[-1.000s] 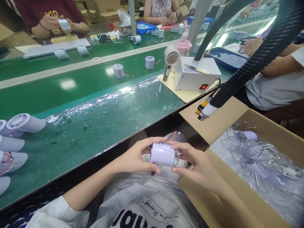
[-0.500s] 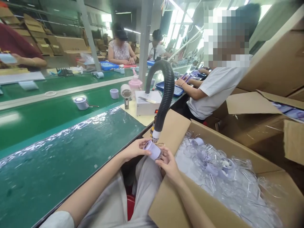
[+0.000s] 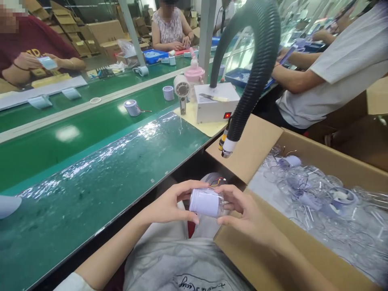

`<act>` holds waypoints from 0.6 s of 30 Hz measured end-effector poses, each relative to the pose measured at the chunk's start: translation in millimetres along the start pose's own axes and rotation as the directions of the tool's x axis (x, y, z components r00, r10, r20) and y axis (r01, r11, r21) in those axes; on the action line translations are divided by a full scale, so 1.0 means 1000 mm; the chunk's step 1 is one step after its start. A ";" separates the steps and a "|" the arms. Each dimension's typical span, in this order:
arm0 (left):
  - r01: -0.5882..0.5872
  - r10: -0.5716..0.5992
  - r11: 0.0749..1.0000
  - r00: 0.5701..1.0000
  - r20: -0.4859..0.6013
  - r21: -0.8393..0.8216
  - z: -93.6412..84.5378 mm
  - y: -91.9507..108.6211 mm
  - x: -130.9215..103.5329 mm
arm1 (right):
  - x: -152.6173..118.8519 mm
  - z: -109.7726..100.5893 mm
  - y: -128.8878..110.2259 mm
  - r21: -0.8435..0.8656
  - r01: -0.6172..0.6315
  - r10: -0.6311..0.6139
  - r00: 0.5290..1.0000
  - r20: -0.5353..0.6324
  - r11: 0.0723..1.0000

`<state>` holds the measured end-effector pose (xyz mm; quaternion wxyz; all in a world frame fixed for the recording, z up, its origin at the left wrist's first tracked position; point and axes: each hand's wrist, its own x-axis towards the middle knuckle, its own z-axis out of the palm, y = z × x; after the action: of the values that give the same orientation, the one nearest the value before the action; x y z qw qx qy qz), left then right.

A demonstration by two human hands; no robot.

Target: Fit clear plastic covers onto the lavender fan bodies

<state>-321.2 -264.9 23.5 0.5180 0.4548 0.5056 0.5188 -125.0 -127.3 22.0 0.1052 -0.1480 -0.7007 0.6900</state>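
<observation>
Between my two hands, above my lap, a pale purple plastic cylinder (image 3: 205, 203) lies on its side. My left hand (image 3: 178, 202) grips its left end, thumb below and fingers over the top. A clear plastic piece (image 3: 221, 205) covers the cylinder's right end, and my right hand (image 3: 239, 204) holds it there between thumb and fingers. Thin coloured wires (image 3: 218, 182) stick up behind the cylinder. Above it hangs the nozzle (image 3: 228, 150) of a black corrugated hose (image 3: 257, 81), apart from my hands.
At right, an open cardboard box (image 3: 321, 153) holds clear plastic pieces (image 3: 315, 214) and purple parts. A white machine (image 3: 215, 106) with a red switch stands on the green bench (image 3: 115, 182). Purple cylinders (image 3: 132, 108) sit on the belt. Co-workers sit left, opposite and right.
My view has tilted down and shifted, so the hose looks larger and higher. The purple cylinder has turned more level and sits lower, away from the nozzle; both hands still hold it.
</observation>
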 end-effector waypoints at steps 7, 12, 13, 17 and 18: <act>-0.070 0.073 0.990 0.997 -0.019 0.119 0.003 0.007 -0.020 | -0.005 0.010 -0.008 0.136 -0.143 0.134 0.988 0.073 0.980; -0.126 0.130 0.977 0.991 -0.010 0.174 0.003 0.007 -0.024 | -0.005 0.012 -0.008 0.236 -0.215 0.204 0.976 0.071 0.948; -0.133 0.137 0.974 0.991 -0.005 0.183 0.003 0.007 -0.025 | -0.004 0.013 -0.007 0.265 -0.227 0.214 0.974 0.079 0.937; -0.160 0.160 0.968 0.987 0.014 0.192 0.003 0.006 -0.027 | -0.003 0.017 -0.005 0.391 -0.295 0.255 0.955 0.152 0.872; -0.164 0.164 0.967 0.986 0.016 0.193 0.002 0.005 -0.028 | -0.002 0.018 -0.004 0.404 -0.322 0.277 0.946 0.168 0.856</act>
<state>-317.9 -292.2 30.4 0.4266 0.5432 0.5145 0.5082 -129.5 -145.4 25.8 -0.0101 -0.1929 -0.5056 0.8409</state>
